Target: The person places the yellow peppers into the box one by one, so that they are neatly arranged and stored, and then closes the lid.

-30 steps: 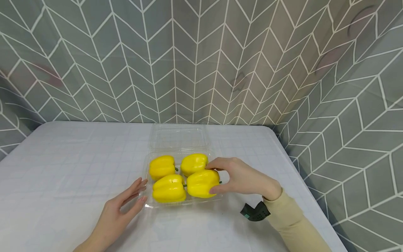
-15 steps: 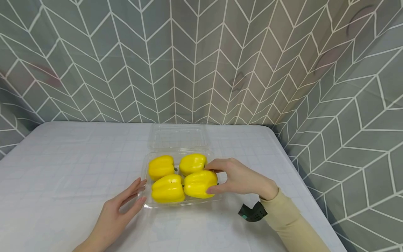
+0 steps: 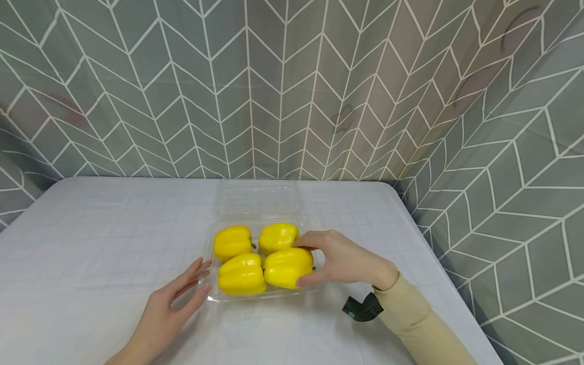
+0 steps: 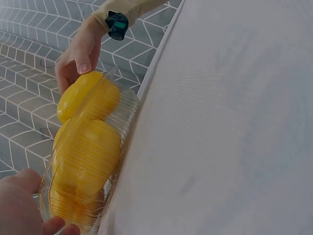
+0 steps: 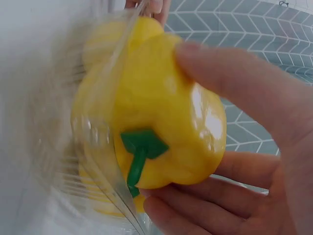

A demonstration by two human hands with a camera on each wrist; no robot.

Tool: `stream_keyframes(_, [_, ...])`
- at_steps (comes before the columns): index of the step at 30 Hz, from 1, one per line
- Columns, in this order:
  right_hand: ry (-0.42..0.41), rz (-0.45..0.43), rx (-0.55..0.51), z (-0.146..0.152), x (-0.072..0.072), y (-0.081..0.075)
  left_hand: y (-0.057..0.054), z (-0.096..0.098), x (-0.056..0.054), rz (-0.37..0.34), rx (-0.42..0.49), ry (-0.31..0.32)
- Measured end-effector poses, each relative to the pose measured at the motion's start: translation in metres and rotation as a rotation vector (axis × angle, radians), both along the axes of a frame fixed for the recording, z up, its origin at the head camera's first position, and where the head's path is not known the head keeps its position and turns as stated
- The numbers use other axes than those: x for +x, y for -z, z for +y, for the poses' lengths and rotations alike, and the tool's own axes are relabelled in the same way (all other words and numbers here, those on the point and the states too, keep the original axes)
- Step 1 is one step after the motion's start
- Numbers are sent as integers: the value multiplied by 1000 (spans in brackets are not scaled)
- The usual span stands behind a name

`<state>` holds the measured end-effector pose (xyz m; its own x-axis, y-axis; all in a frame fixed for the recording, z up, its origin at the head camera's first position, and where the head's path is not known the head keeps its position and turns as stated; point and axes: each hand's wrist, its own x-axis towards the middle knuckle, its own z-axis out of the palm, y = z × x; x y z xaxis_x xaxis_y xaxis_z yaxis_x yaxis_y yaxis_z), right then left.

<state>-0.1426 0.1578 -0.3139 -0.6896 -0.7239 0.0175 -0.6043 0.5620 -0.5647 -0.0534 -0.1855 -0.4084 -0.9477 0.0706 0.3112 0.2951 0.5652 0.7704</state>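
A clear plastic clamshell container [image 3: 255, 297] holds several yellow bell peppers in two rows. My right hand [image 3: 342, 257] grips the front right bell pepper [image 3: 286, 267], thumb on the near side and fingers on the far side. In the right wrist view, that pepper's green stem [image 5: 138, 164] faces the camera beside the clear wall. At the container's left side, my left hand [image 3: 166, 303] touches the wall with extended fingers and thumb. The left wrist view shows the gripped pepper [image 4: 88, 95] rising partly above the container's rim.
The container's clear lid [image 3: 257, 200] lies folded back, away from me. A white cloth covers the table [image 3: 114, 228]. A grey patterned curtain [image 3: 264, 91] hangs behind the table and along the right. Near my right wrist sits a black device [image 3: 363, 307].
My right hand has shifted slightly left and down with the front right pepper, closer to its front left neighbour. My left hand stays at the container's side.
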Motion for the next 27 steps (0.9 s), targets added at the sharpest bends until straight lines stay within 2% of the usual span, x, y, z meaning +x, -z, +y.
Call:
stream_keyframes(6, [0, 34, 11, 1, 0, 1, 1, 0, -1, 6, -2, -6])
stream_keyframes(13, [12, -54, -51, 4, -2, -1, 3, -1, -3, 19, 6, 5])
stream_keyframes(16, [-12, -51, -58, 4, -3, -1, 3, -1, -3, 21, 3, 5])
stream_keyframes(18, [-22, -31, -54, 3, -3, 0, 3, -1, -3, 21, 0, 2])
stream_keyframes(23, [-19, 81, -23, 2, -2, 0, 3, -1, -2, 25, -5, -1])
stream_keyframes(27, [-26, 95, -12, 0, 0, -1, 3, -1, -1, 33, -6, 1])
